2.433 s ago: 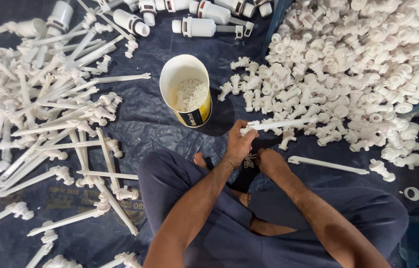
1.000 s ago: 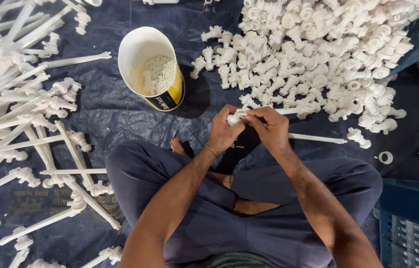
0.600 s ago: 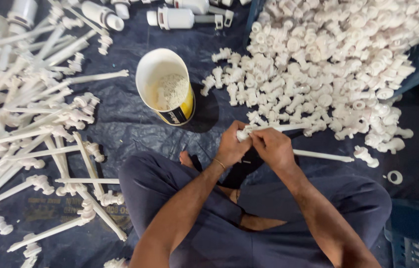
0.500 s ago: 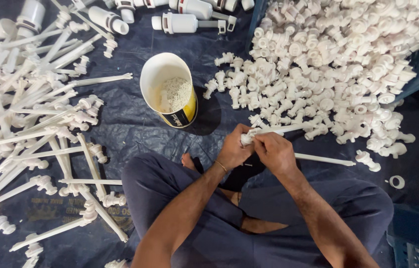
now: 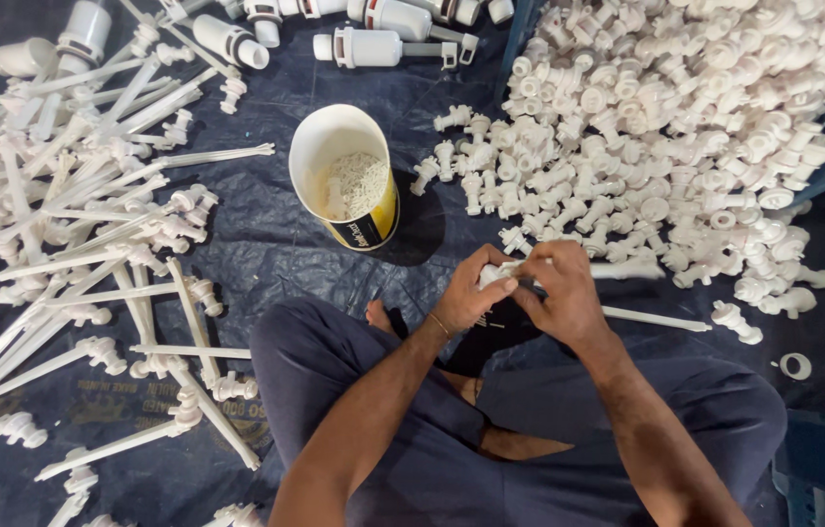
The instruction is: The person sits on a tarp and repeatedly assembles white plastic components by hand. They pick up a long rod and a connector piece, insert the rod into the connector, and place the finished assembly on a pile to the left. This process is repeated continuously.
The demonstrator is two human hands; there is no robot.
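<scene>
I see a dark blue tarpaulin (image 5: 266,244) spread over the floor and filling most of the frame, with everything lying on it. Across the upper right sits the biggest mass, a heap of small white plastic fittings (image 5: 666,127), spilling down toward the centre. Along the left side a second spread, long white rods with fittings on their ends (image 5: 71,224), lies criss-crossed from the upper left to the lower left. At the top edge a row of larger white cylinder parts (image 5: 373,44) lies on its side. Just above centre stands a round tub (image 5: 346,176), white inside with a yellow and black band, holding a small pile of tiny white pieces.

At the centre, over my crossed legs in dark blue trousers, both hands meet. My left hand (image 5: 476,293) has its fingers clamped around the near end of a white rod (image 5: 627,269), which runs out blurred toward the right of the frame. My right hand (image 5: 564,293) is closed over the same end, fingertips pressing at the joint. I cannot tell what small piece sits under the fingers. A second loose rod (image 5: 657,319) lies just right of my right hand, and a small white ring (image 5: 796,366) lies further right.

I judge the step to be seating a fitting onto the rod's end. The next move calls for a firm, straight push or twist with the rod held steady.
</scene>
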